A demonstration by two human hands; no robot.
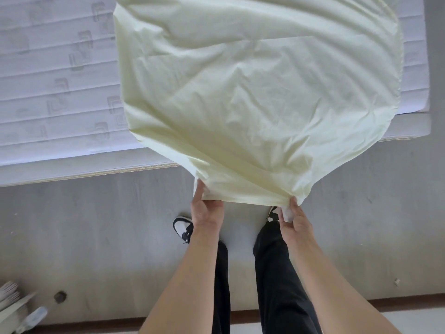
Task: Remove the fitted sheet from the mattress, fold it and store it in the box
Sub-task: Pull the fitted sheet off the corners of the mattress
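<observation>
Sheet [252, 97] is billowing over the bare mattress [55, 88], its near edge being pinched by the left hand [208, 213] and right hand [295, 221].

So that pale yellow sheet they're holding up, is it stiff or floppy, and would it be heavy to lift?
Probably floppy: the sheet sags and creases between the left hand and right hand. It seems light, since its fingers hold it by the edge alone. The far part drapes on the mattress, so it would likely drag rather than slide cleanly.
</observation>
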